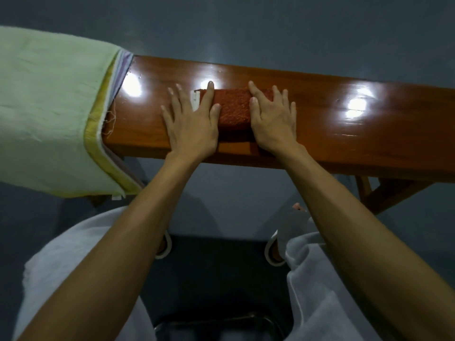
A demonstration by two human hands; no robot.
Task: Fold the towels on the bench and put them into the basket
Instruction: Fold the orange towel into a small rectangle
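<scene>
A folded rust-orange terry towel [232, 112] lies flat on the glossy brown wooden bench [320, 124]; at its nine o'clock, a pale green towel [49, 99] drapes over the bench.

Bench [344, 124] running left to right across the view, with a folded towel [232, 109] on its top near the middle. The left hand [190, 121] lies flat over the towel's left end and the right hand [273, 119] over its right end, the 2 hands apart. A stack of towels [49, 107] is draped over the bench's left end, well apart from the folded towel.
</scene>
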